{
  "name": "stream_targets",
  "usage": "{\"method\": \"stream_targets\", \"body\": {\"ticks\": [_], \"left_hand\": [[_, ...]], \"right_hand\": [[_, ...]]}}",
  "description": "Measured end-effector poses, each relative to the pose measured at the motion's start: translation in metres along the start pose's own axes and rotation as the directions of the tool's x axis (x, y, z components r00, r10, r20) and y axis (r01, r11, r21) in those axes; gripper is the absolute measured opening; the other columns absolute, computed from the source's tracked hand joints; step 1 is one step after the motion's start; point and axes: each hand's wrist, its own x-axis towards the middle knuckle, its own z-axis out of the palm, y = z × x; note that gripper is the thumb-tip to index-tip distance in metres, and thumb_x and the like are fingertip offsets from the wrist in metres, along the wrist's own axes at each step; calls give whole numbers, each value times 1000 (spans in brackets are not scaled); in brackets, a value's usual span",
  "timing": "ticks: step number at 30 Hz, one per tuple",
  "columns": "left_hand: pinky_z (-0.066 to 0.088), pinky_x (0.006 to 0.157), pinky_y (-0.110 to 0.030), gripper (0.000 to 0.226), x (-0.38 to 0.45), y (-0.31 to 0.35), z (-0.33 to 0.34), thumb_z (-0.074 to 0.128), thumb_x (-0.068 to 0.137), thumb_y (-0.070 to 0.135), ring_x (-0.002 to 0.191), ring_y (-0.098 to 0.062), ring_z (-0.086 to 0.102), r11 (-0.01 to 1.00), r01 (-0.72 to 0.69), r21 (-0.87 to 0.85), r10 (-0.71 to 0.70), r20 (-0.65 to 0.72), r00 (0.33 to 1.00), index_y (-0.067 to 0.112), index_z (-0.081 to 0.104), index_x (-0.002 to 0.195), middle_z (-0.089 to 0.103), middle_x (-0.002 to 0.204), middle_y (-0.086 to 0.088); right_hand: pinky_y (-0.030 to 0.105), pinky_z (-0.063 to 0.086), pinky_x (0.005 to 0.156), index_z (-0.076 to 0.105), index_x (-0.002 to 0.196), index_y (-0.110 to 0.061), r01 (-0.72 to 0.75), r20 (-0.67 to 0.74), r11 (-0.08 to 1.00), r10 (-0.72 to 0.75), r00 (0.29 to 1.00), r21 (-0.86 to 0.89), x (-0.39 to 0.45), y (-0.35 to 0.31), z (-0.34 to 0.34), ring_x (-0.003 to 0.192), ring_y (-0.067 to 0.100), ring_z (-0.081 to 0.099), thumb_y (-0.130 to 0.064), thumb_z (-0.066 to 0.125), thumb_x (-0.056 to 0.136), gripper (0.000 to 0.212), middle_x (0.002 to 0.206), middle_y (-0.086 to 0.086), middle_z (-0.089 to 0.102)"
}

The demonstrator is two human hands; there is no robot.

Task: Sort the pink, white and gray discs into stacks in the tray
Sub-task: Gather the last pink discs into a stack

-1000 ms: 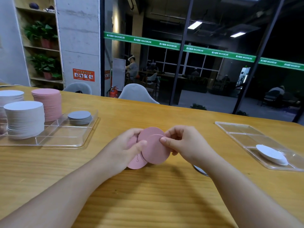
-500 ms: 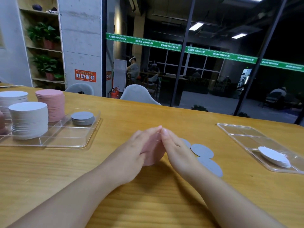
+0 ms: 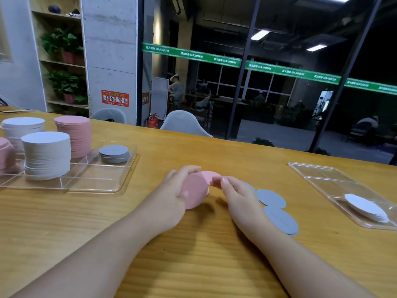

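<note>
At the table's middle my left hand (image 3: pixel 171 190) grips a small bunch of pink discs (image 3: pixel 194 193) stood on edge. My right hand (image 3: pixel 234 194) touches another pink disc (image 3: pixel 209 176) just behind them with its fingertips. Gray discs (image 3: pixel 271 197) lie flat on the wood to the right of my right hand, one (image 3: pixel 281 220) partly under my wrist. The clear tray (image 3: pixel 90 186) at left holds a white stack (image 3: pixel 46 154), a second white stack (image 3: pixel 20 127), a tall pink stack (image 3: pixel 74 136) and a low gray stack (image 3: pixel 114 153).
A second clear tray (image 3: pixel 318 179) at right holds a few white discs (image 3: pixel 365 207). A pink object (image 3: pixel 5 153) sits at the far left edge. Chairs (image 3: pixel 182 123) stand beyond the table's far edge, before a glass wall.
The pink discs went from fanned between both hands, to pressed between flat palms, to held by my left hand alone. My right hand has drawn back, uncovering the gray discs.
</note>
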Motion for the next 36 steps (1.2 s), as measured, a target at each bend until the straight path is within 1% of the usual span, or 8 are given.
{"method": "stream_targets", "body": {"ticks": [3, 6, 9, 15, 19, 26, 32, 36], "left_hand": [[40, 69, -15, 64, 7, -9, -9, 39, 87, -5, 101, -11, 44, 990, 67, -122, -93, -221, 971, 48, 41, 123, 38, 128, 11], [36, 66, -20, 67, 15, -19, -13, 38, 82, -10, 107, -15, 42, 963, 144, -226, -217, -342, 914, 40, 43, 127, 40, 132, 4], [31, 79, -21, 66, 17, -22, -12, 40, 82, -10, 111, -13, 38, 948, 190, -255, -271, -332, 903, 33, 42, 131, 40, 136, 1], [31, 59, -14, 65, 14, -18, -10, 38, 83, -8, 108, -16, 41, 945, 228, -234, -289, -272, 918, 38, 42, 130, 40, 132, 3], [31, 56, -13, 65, 14, -17, -10, 38, 83, -7, 102, -17, 42, 945, 245, -219, -301, -278, 912, 38, 42, 130, 41, 131, 2], [32, 46, -12, 66, 15, -19, -9, 38, 83, -6, 89, -17, 44, 945, 258, -200, -307, -271, 912, 41, 40, 130, 42, 129, 2], [33, 54, -18, 66, 16, -22, -8, 38, 83, -7, 97, -18, 45, 943, 254, -216, -308, -273, 911, 41, 40, 130, 39, 131, 2], [34, 57, -20, 66, 16, -23, -9, 37, 83, -7, 106, -22, 47, 944, 245, -219, -304, -297, 905, 39, 39, 130, 39, 134, 0]], "right_hand": [[2, 33, 74, 58, 113, -21, 55, -114, 964, -87, 990, -260, 7, 9, -3, 104, 1, 52, -13, 40, 98, 26, 107, -14, 60], [7, 23, 80, 52, 125, -18, 86, -60, 868, -133, 989, -488, 20, 18, -1, 116, 5, 42, -16, 41, 97, 30, 123, -10, 53], [16, 25, 96, 45, 133, -16, 72, 1, 786, -90, 996, -614, 35, 25, 2, 131, 11, 31, -21, 40, 97, 36, 135, -3, 46], [32, 10, 116, 27, 145, -13, 15, 84, 735, 57, 995, -678, 61, 30, 6, 145, 17, 7, -30, 28, 101, 47, 153, 1, 26], [40, 10, 115, 34, 141, -15, -31, 152, 693, 200, 968, -720, 70, 30, 6, 143, 21, 17, -35, 27, 101, 45, 149, 2, 33], [30, 29, 106, 29, 142, -21, -84, -7, 907, 89, 996, -413, 68, 35, -1, 128, 17, 35, -28, 64, 85, 67, 137, 3, 34], [10, 37, 69, 45, 129, -18, -52, -174, 977, 16, 985, -205, 60, 31, -8, 96, 8, 46, -13, 57, 90, 41, 118, -1, 47], [27, 49, 86, 54, 111, -24, -12, -100, 996, 3, 995, -89, 60, 17, -8, 100, 13, 57, -14, 60, 90, 24, 108, -5, 57]]}}
